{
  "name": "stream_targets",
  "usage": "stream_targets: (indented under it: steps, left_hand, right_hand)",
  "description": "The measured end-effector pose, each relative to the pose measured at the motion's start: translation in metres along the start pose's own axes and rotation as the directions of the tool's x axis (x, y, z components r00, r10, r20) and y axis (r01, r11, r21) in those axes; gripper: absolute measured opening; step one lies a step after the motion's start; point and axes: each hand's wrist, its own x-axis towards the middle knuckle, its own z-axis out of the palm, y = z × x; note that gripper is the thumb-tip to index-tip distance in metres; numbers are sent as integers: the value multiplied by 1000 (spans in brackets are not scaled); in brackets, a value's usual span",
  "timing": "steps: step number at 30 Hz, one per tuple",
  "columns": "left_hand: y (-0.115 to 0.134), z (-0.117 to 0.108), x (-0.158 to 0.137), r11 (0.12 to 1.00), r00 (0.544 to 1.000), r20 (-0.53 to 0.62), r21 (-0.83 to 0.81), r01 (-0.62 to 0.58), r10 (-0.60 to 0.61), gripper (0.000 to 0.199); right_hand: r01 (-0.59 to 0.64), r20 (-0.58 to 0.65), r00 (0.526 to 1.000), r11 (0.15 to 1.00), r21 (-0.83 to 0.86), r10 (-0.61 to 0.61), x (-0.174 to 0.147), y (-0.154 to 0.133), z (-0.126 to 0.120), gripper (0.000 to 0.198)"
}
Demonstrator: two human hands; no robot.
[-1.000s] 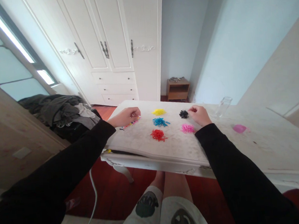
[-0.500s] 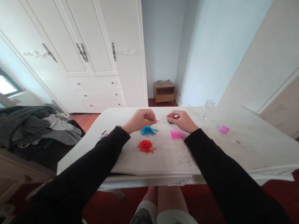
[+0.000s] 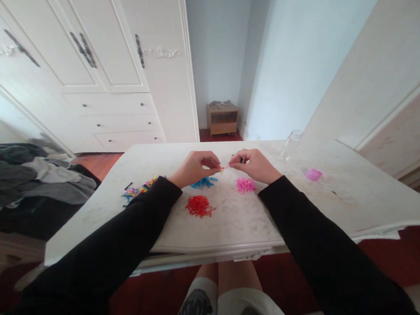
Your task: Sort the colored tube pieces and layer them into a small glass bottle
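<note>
My left hand (image 3: pixel 196 168) is closed in a pinch above the far middle of the white table (image 3: pixel 237 223), its fingertips on a few small rubber bands (image 3: pixel 222 169) of orange or yellowish colour. My right hand (image 3: pixel 257 166) faces it, thumb and finger pinching the other side of these bands, so both fingertips nearly meet. Below the left hand lies a pile of blue rubber bands (image 3: pixel 203 182), partly hidden. A red pile (image 3: pixel 199 206) sits nearer to me, and a pink pile (image 3: pixel 246 185) lies beside my right wrist. Something black shows behind the right fingers.
A mixed multicoloured pile (image 3: pixel 136 192) is partly covered by my left sleeve. Toward the right stand a clear glass jar (image 3: pixel 291 145) and a pink translucent item (image 3: pixel 313 174). Clothes (image 3: pixel 47 175) are heaped left of the table; a white wardrobe (image 3: pixel 169 97) stands behind.
My right hand has moved left to my left hand, and its fingers have closed on the bands there. The view has shifted, showing more of the mixed pile.
</note>
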Motion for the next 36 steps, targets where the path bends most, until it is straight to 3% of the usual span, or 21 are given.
stream_targets:
  steps: [3,8,14,22,28,36]
  left_hand:
    - [-1,1,-2,1000,1000,5,-26,18,-17,13]
    - [-3,3,-4,998,1000,-10,-51,25,-25,17]
    - [-2,3,-4,997,999,7,-71,32,-32,20]
    - [0,6,-5,995,999,41,-92,35,-31,24]
    - [1,7,-6,992,997,68,-126,29,-21,24]
    - [8,8,-6,992,997,77,-123,19,-10,22]
  right_hand:
    - [-53,28,998,998,-12,54,-2,-1,-10,17]
    - [-115,214,971,993,33,105,-7,-5,-27,14]
    - [-107,316,941,993,-47,117,-7,3,-29,12]
    - [-50,111,992,998,-38,54,-6,-2,-14,20]
    - [-17,138,990,1000,1,17,-6,-3,-2,26]
    - [25,171,985,1000,19,-28,-7,-5,1,20]
